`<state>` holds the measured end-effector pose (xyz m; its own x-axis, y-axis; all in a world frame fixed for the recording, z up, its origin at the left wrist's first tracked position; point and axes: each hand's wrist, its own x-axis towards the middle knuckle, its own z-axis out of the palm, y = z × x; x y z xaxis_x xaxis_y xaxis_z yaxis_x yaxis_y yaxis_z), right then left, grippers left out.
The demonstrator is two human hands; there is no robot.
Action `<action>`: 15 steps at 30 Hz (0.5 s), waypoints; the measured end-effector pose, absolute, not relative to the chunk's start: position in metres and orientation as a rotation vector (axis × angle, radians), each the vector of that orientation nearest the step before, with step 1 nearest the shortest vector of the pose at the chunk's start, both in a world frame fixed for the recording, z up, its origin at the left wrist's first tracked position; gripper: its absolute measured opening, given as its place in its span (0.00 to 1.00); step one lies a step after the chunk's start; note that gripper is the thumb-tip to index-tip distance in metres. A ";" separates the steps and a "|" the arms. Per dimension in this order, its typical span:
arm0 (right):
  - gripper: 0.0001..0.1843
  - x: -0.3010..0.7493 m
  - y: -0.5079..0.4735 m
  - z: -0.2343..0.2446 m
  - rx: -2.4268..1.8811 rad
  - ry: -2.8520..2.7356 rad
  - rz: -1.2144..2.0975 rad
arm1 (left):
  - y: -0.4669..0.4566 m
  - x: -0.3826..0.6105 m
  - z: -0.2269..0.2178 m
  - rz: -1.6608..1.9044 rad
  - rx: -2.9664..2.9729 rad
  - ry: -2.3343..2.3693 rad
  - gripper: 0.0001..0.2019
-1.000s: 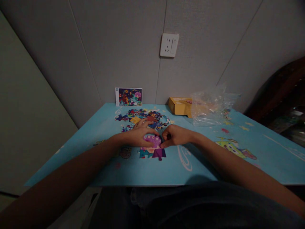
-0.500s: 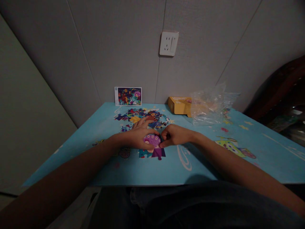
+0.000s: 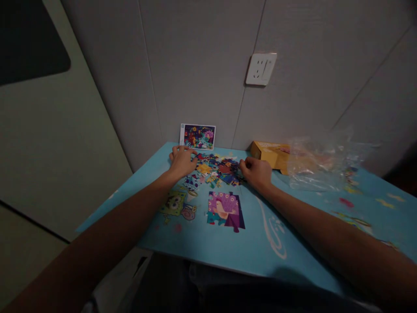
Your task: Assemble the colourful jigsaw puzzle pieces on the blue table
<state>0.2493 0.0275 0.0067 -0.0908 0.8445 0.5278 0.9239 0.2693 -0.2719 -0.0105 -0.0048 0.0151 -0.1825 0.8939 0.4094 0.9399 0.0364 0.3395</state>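
Observation:
A small joined block of jigsaw puzzle [image 3: 224, 209], mostly purple and pink with some teal, lies flat on the blue table near me. Beyond it spreads a heap of loose puzzle pieces [image 3: 213, 169] in many colours. My left hand [image 3: 183, 162] is at the heap's left edge, fingers apart and reaching over the outer pieces. At the opposite edge, my right hand [image 3: 257, 172] has its fingers curled with thumb and forefinger close together, beside dark pieces. Whatever sits between those fingertips is too small and dim to make out. Neither hand touches the joined block.
A picture card [image 3: 197, 136] of a colourful scene leans against the wall behind the heap. A yellow box [image 3: 272, 155] and a crumpled clear plastic bag [image 3: 316, 167] stand at the back right. The blue table [image 3: 202, 248] bears printed cartoon figures. A socket [image 3: 261, 69] is on the wall.
Both hands have left the joined block and moved apart, out to the two sides of the loose pieces. The block now shows fully, with a dark strip along its right side. The view has shifted and tilted.

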 end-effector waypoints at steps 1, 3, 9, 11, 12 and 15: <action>0.22 0.246 0.032 0.007 -1.601 -1.965 -0.188 | -0.003 -0.013 0.014 -0.835 -1.901 -2.238 0.14; 0.23 0.244 0.037 0.007 -1.619 -1.989 -0.180 | 0.000 -0.018 0.011 -0.809 -1.831 -2.303 0.15; 0.23 0.261 0.029 0.009 -1.591 -1.976 -0.152 | 0.000 -0.019 0.009 -0.703 -1.828 -2.371 0.20; 0.22 0.265 0.026 0.010 -1.595 -1.964 -0.132 | -0.001 -0.019 0.010 -0.657 -1.831 -2.398 0.20; 0.22 0.265 0.026 0.010 -1.607 -1.954 -0.116 | -0.002 -0.019 0.011 -0.636 -1.833 -2.413 0.20; 0.18 0.261 0.034 0.011 -1.731 -1.826 0.010 | -0.002 -0.023 0.012 -0.603 -1.841 -2.437 0.19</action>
